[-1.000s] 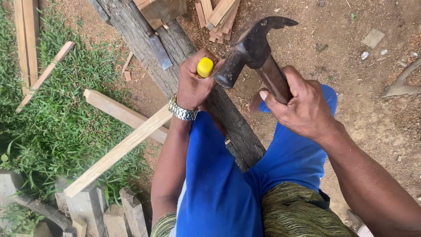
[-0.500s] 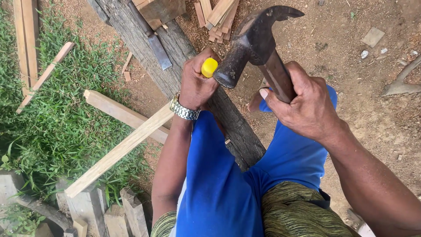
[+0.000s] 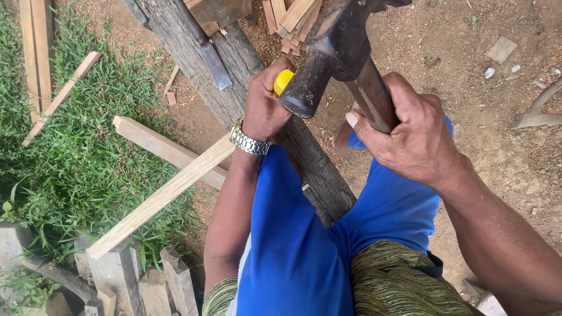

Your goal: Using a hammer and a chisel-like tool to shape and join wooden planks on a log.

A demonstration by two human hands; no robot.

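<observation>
My right hand (image 3: 410,131) grips the wooden handle of a dark steel claw hammer (image 3: 333,50), its head hanging just right of and above a yellow-handled tool (image 3: 283,81). My left hand (image 3: 266,99), with a metal watch on the wrist, is closed around that yellow-handled tool, holding it against a long pale wooden strip (image 3: 164,196) that lies across a thick weathered log (image 3: 234,70). The tool's tip is hidden under my hand. My blue-clad legs straddle the log.
A chisel-like blade (image 3: 213,64) rests on the log further up. Short cut wood pieces (image 3: 290,14) lie piled beyond the hammer. A second wooden strip (image 3: 167,149) and thin slats (image 3: 35,52) lie on the grass at left. Wooden stakes (image 3: 140,281) stand at bottom left.
The hammer has risen and swung nearer the camera, its head now close over the yellow tool. My left hand stays on the tool and strip.
</observation>
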